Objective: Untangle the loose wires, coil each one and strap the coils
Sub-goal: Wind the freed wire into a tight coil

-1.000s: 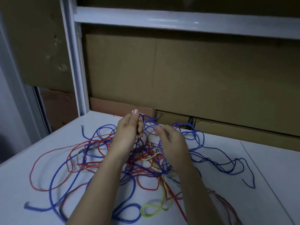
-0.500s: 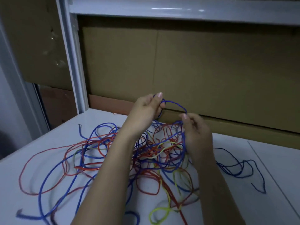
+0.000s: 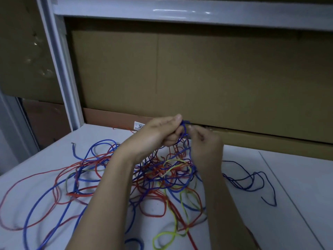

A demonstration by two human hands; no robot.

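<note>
A tangle of blue, red and yellow wires [image 3: 162, 177] lies spread over the white table [image 3: 297, 186]. My left hand [image 3: 158, 134] and my right hand [image 3: 205, 147] are raised above the heap, close together. Both pinch the same blue wire [image 3: 184, 127], which loops up between my fingertips and hangs down into the tangle. A thin dark blue wire [image 3: 252, 179] trails off to the right. A yellow loop [image 3: 164, 239] lies near the front edge.
Brown cardboard boxes [image 3: 216, 78] stand against the back of the table, under a grey shelf rail [image 3: 180, 9]. A grey upright post [image 3: 61, 69] rises at the back left. A white label [image 3: 139, 125] sits on a low box.
My hands have drawn closer together, so the blue loop between them is now small and tight. The view has shifted slightly.
</note>
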